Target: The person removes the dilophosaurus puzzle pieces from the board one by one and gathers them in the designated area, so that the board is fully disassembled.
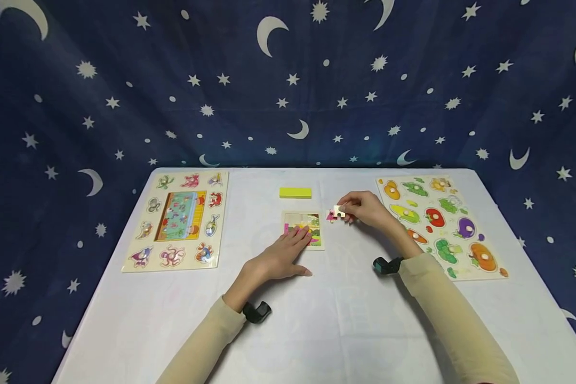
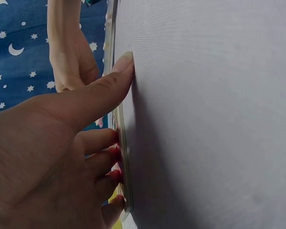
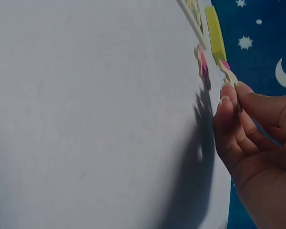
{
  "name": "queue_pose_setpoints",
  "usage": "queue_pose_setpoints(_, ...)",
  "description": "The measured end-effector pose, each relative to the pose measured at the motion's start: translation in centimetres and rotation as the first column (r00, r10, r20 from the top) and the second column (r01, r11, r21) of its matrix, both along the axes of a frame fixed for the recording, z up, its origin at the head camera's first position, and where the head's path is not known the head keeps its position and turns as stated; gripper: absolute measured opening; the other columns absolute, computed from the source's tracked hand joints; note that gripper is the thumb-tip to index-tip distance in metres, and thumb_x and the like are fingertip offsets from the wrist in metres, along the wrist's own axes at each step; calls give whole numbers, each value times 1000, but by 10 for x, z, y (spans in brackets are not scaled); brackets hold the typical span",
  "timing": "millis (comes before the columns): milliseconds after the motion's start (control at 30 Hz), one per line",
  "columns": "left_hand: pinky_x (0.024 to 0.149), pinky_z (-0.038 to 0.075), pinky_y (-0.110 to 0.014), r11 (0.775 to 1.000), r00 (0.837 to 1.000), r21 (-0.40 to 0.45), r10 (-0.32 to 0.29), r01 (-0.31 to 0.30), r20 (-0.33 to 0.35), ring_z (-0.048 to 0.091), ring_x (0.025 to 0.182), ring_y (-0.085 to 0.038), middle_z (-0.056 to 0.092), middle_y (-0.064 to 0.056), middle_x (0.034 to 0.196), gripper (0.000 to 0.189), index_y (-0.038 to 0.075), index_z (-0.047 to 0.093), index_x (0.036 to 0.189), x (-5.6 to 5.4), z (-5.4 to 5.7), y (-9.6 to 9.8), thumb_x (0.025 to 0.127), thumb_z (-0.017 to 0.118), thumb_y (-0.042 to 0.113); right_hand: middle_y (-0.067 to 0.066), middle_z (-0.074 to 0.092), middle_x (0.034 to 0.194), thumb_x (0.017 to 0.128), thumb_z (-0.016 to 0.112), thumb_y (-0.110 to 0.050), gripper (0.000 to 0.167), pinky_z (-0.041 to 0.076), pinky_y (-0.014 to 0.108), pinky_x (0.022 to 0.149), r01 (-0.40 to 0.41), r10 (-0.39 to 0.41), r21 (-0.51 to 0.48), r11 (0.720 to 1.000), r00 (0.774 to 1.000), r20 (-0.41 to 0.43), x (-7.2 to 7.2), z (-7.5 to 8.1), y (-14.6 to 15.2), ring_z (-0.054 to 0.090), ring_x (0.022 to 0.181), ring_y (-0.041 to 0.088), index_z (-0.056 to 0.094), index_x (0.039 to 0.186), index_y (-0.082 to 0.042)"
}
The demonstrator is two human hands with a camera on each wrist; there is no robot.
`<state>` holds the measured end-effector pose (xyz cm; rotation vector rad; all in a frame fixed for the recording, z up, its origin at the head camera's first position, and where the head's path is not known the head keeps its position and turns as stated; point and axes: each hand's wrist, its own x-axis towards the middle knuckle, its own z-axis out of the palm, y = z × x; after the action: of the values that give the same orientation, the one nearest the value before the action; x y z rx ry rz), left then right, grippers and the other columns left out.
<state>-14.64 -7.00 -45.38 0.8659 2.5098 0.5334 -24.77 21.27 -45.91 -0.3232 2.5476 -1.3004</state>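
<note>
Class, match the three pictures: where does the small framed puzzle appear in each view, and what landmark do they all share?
Head: small framed puzzle, just below centre, partly covered by the left hand.
Left wrist: small framed puzzle, edge-on, low and left of centre.
Right wrist: small framed puzzle, cut off at the top edge, right of centre.
Shared landmark: star-and-moon cloth.

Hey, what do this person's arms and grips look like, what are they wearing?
The left sleeve and right sleeve are long, plain and cream. Each ends beside a small black device. The left grip and right grip wear no gloves.
</note>
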Motion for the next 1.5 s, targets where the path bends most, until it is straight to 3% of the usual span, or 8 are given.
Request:
queue_pose_setpoints(300,130,11,-48,1000,1000,22,12,-12,10,4,161,-29,10,-9,174,91,6,23,164,4,2,-1,96,71,44,11,71,81,101,66,-12,18,55,27,64,18,-21,54,998,999,49,0,1,20,65,70,19,73,113,0)
queue_pose_setpoints(600,130,11,-47,1000,1000,20,14,-14,-15,7,161,-30,12,-10,173,92,6,24,164,5,-2,-1,96,72,44,7,68,78,99,69,-12,16,50,27,62,-11,8,121,993,1000,24,-5,-3,20,58,69,19,75,109,-2)
queue_pose_setpoints(800,130,12,-49,1000,1000,22,13,-13,-23,6,161,-30,11,-10,173,92,6,23,164,6,-2,1,96,71,45,11,71,96,98,69,-12,15,50,36,80,-24,44,254,967,997,-71,-5,-5,16,59,86,24,77,107,-4)
queue_pose_setpoints(967,130,13,-49,1000,999,10,21,-21,-31,6,161,-29,12,-9,174,92,7,22,164,7,0,2,96,70,46,13,69,105,98,69,-10,13,49,42,91,-11,47,292,956,992,-118,-3,-4,14,58,96,28,76,107,-4)
queue_pose_setpoints(1067,130,14,-49,1000,999,4,24,-24,-33,7,161,-29,12,-8,174,91,7,23,164,7,1,3,96,70,46,13,69,105,98,69,-10,13,49,41,89,-5,45,279,960,989,-138,0,-1,11,59,94,27,75,108,-4)
queue_pose_setpoints(1300,129,16,-47,1000,999,-17,22,-23,-47,9,161,-28,14,-8,173,91,7,23,164,6,3,3,97,69,46,13,70,108,100,68,-12,17,53,28,64,-20,53,225,974,989,-139,4,6,-7,60,77,21,76,112,-4)
queue_pose_setpoints(1500,130,16,-45,1000,999,-23,8,-9,-53,12,161,-28,16,-8,173,90,7,24,164,6,4,7,97,69,46,11,73,103,99,69,-13,18,52,25,61,-88,116,191,978,983,-144,4,5,-28,61,72,16,77,112,-4)
